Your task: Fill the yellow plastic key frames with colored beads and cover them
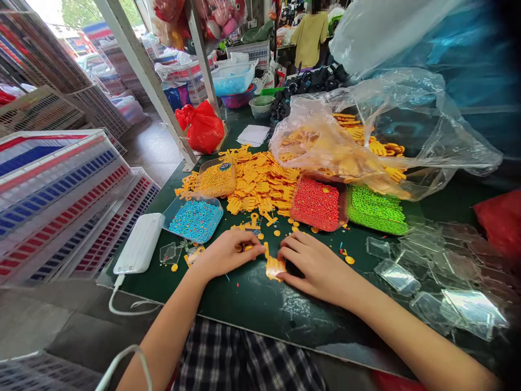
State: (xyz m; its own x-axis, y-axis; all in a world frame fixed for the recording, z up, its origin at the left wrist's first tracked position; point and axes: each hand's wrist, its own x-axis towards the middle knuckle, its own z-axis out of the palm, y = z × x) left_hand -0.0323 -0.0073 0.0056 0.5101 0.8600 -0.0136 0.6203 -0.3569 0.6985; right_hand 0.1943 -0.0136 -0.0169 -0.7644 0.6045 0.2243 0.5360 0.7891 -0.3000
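Note:
My right hand [313,266] holds a flat yellow plastic piece [275,267] with a slim stem and a clear, shiny face, gripping its edge between thumb and fingers just over the table. To its left, my left hand [230,252] has its fingers curled together, the tips close to the stem; yellow shows by the fingers, but what they hold is hidden. Small yellow discs [277,233] and loose yellow pieces [254,220] lie in front of both hands. Beyond them are blue beads [195,218], yellow beads [217,179], red beads [315,201] and green beads [376,206] in trays.
A large pile of yellow pieces [260,179] lies behind the trays, beside a clear plastic bag [317,136] of more. Clear square covers [396,277] spread at right. A white power bank [139,243] with a cable sits at the left edge. Plastic crates [65,206] stand left.

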